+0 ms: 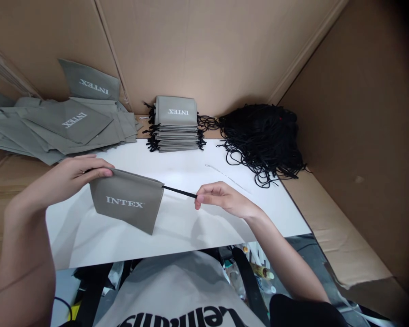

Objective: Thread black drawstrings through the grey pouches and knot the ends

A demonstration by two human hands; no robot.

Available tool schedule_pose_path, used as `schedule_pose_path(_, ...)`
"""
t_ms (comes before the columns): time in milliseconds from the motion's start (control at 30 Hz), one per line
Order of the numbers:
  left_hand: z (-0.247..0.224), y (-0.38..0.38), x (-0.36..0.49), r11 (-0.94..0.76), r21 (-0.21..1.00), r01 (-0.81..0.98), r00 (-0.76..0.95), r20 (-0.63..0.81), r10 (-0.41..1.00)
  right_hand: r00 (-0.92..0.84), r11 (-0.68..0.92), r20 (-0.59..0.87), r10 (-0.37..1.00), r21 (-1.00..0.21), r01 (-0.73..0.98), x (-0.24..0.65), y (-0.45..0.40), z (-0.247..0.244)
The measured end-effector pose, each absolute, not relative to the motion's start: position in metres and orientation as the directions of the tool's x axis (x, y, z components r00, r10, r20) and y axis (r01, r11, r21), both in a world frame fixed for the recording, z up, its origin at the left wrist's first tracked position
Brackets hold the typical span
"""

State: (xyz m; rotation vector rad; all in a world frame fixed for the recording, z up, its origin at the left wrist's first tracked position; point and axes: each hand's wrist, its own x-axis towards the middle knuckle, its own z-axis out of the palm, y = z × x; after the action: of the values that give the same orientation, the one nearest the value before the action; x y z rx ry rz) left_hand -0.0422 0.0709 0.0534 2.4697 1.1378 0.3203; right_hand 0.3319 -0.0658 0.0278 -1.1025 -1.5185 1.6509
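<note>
A grey-green fabric pouch (126, 215) printed "INTEX" hangs above the white board, slightly tilted. My left hand (92, 170) pinches its upper left corner between thumb and fingers. From the pouch's upper right corner runs a taut black cord (179, 191). Its other end is gripped between the thumb and fingers of my right hand (216, 198). On the board beyond my right hand lies a thin wire threading needle (226, 176).
Loose grey pouches (88, 125) are heaped at the back left. A neat stack of corded pouches (177, 131) stands at the back middle. Beside it is a tangled pile of black cords (259, 136). Cardboard walls (197, 50) enclose the white board (122, 247).
</note>
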Motion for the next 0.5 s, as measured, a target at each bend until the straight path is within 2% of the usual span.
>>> schedule_pose_path(167, 0.045, 0.070, -0.031, -0.551, 0.453, 0.701, 0.622, -0.010, 0.783, -0.442, -0.029, -0.078, 0.894, -0.993, 0.117, 0.334, -0.071, 0.049)
schedule_pose_path(333, 0.046, 0.068, -0.025, -0.529, 0.491, 0.692, 0.609, -0.005, 0.793, -0.364, -0.042, -0.125, 0.923, -0.973, 0.229, 0.336, -0.073, 0.056)
schedule_pose_path(500, 0.043, 0.065, -0.031, -0.566, 0.454, 0.688, 0.617, 0.045, 0.786, -0.273, -0.068, -0.130, 0.953, -0.972, 0.226, 0.338, -0.071, 0.046)
